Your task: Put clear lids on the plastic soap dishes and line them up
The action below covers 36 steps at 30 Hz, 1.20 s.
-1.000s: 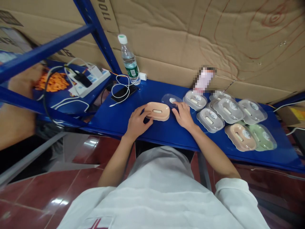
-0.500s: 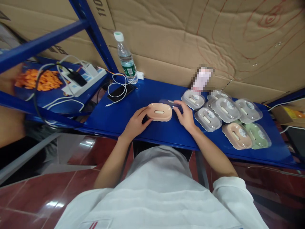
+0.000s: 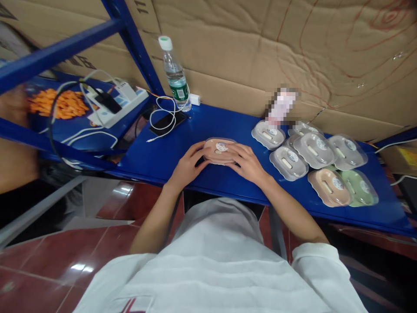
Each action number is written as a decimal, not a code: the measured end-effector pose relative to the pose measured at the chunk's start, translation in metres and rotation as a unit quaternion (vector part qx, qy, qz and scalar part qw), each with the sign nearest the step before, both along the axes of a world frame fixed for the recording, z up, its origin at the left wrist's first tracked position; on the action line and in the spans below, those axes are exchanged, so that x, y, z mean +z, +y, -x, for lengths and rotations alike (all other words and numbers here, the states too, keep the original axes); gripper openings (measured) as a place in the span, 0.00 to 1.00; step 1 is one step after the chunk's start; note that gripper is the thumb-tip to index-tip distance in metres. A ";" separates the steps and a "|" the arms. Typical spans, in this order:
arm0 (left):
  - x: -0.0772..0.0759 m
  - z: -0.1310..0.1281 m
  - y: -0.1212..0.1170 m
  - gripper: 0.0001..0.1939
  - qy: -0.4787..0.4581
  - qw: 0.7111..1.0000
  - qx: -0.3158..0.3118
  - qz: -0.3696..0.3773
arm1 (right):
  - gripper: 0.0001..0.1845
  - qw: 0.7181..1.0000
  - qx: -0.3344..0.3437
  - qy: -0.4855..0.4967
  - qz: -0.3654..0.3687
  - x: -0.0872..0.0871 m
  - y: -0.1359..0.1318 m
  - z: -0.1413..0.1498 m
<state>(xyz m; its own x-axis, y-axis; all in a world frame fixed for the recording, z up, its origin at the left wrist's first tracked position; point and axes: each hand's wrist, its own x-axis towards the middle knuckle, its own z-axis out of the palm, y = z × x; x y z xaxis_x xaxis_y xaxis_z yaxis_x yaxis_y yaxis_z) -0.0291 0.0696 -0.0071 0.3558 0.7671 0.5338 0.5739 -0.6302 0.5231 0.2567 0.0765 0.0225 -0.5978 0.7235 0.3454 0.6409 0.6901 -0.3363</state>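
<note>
A peach soap dish (image 3: 217, 150) lies on the blue shelf (image 3: 163, 161) in front of me, with a clear plastic lid and round sticker now on top of it. My left hand (image 3: 187, 166) grips its left end, fingers curled against the side. My right hand (image 3: 246, 163) rests on its right end, fingers pressed over the lid's edge.
Several lidded soap dishes (image 3: 311, 150) in grey, peach and green sit at the right. A water bottle (image 3: 175, 76) stands at the back, beside a phone with a white cable (image 3: 166, 122). A power strip (image 3: 114, 106) and orange pieces (image 3: 60, 104) lie at the left.
My right hand picked up the clear lid that lay behind the peach dish and set it on top. My left hand stayed on the dish's left end.
</note>
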 end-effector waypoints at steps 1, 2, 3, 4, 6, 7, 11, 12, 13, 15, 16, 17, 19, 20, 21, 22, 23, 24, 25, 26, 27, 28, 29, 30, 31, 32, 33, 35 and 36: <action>0.000 0.000 0.000 0.19 0.001 1.000 0.001 0.000 | 0.22 1.000 -0.002 -0.005 0.001 0.000 0.000 0.000; 0.001 0.000 0.001 0.19 0.003 1.000 0.001 -0.002 | 0.22 1.000 -0.003 -0.009 0.000 -0.001 0.001 0.000; 0.001 0.000 0.001 0.19 0.004 1.000 0.002 -0.005 | 0.21 1.000 -0.002 -0.011 -0.001 -0.002 0.001 0.001; 0.001 -0.001 0.001 0.18 0.006 1.000 0.003 -0.009 | 0.21 1.000 -0.001 -0.014 -0.003 -0.003 0.001 0.002; 0.001 -0.001 0.000 0.17 0.008 1.000 0.006 -0.017 | 0.20 1.000 0.000 -0.016 -0.004 -0.006 0.001 0.004; 0.001 -0.002 0.000 0.16 0.010 1.000 0.007 -0.021 | 0.20 1.000 -0.002 -0.014 -0.006 -0.008 0.002 0.005; -0.001 -0.002 0.002 0.21 0.017 1.000 0.002 -0.020 | 0.22 0.999 -0.007 0.029 -0.020 -0.012 0.007 0.005; -0.001 -0.002 0.004 0.22 0.016 1.000 0.001 -0.019 | 0.22 0.999 -0.008 0.041 -0.020 -0.013 0.009 0.004; -0.001 -0.002 0.006 0.23 0.014 1.000 -0.002 -0.015 | 0.23 0.999 -0.011 0.050 -0.018 -0.014 0.010 0.002; 0.000 -0.002 0.012 0.23 0.005 1.000 -0.009 -0.001 | 0.25 0.998 -0.030 0.059 -0.011 -0.017 0.012 -0.001; 0.001 -0.002 0.015 0.22 0.002 1.000 -0.013 0.008 | 0.26 0.997 -0.041 0.062 -0.010 -0.018 0.013 -0.002; 0.002 -0.003 0.018 0.22 0.001 1.000 -0.017 0.018 | 0.27 0.997 -0.048 0.067 -0.011 -0.019 0.014 -0.004; 0.003 -0.003 0.022 0.22 0.001 0.999 -0.022 0.031 | 0.29 0.996 -0.049 0.077 -0.014 -0.022 0.016 -0.006; 0.004 -0.004 0.023 0.22 0.002 0.999 -0.022 0.035 | 0.29 0.996 -0.045 0.082 -0.014 -0.022 0.016 -0.006; 0.004 -0.004 0.024 0.23 0.004 0.999 -0.023 0.038 | 0.29 0.995 -0.044 0.086 -0.011 -0.023 0.017 -0.007; 0.004 -0.004 0.024 0.24 0.007 0.999 -0.025 0.039 | 0.28 0.995 -0.045 0.090 -0.006 -0.023 0.017 -0.007; 0.005 -0.004 0.025 0.25 0.014 0.999 -0.028 0.038 | 0.28 0.995 -0.048 0.092 0.000 -0.023 0.018 -0.007; 0.005 -0.004 0.026 0.26 0.023 0.999 -0.031 0.036 | 0.29 0.994 -0.051 0.094 0.007 -0.023 0.018 -0.006; 0.006 -0.003 0.027 0.26 0.036 0.998 -0.034 0.032 | 0.29 0.994 -0.051 0.093 0.014 -0.023 0.018 -0.005; 0.008 -0.003 0.029 0.26 0.051 0.998 -0.034 0.029 | 0.31 0.994 -0.051 0.090 0.020 -0.022 0.018 -0.005; 0.010 -0.003 0.033 0.25 0.069 0.997 -0.030 0.026 | 0.33 0.995 -0.052 0.085 0.023 -0.021 0.018 -0.005; 0.013 -0.003 0.038 0.25 0.089 0.995 -0.022 0.027 | 0.36 0.995 -0.056 0.077 0.024 -0.019 0.018 -0.005; 0.016 -0.003 0.045 0.24 0.109 0.994 -0.011 0.030 | 0.39 0.995 -0.069 0.063 0.020 -0.017 0.018 -0.006; 0.020 -0.004 0.053 0.24 0.128 0.991 0.005 0.034 | 0.41 0.994 -0.094 0.046 0.011 -0.014 0.018 -0.008; 0.024 -0.006 0.061 0.24 0.146 0.988 0.023 0.039 | 0.41 0.991 -0.131 0.027 0.000 -0.011 0.019 -0.010; 0.028 -0.009 0.070 0.26 0.162 0.985 0.043 0.041 | 0.41 0.984 -0.178 0.009 -0.014 -0.008 0.019 -0.014; 0.032 -0.013 0.079 0.28 0.174 0.982 0.061 0.038 | 0.40 0.972 -0.232 -0.006 -0.027 -0.005 0.020 -0.018; 0.040 -0.024 0.093 0.33 0.190 0.979 0.075 0.020 | 0.40 0.941 -0.335 -0.026 -0.045 0.000 0.021 -0.028; 0.044 -0.031 0.097 0.34 0.194 0.979 0.066 0.006 | 0.40 0.926 -0.374 -0.033 -0.050 0.002 0.021 -0.032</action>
<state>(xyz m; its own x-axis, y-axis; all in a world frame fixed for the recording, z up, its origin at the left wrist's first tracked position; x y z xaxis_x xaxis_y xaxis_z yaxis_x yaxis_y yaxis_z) 0.0016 0.1669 0.0365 0.4269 0.8254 0.3695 0.8073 -0.5319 0.2557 0.2889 0.0978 0.0241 0.0346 0.9095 0.4143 0.9685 0.0717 -0.2384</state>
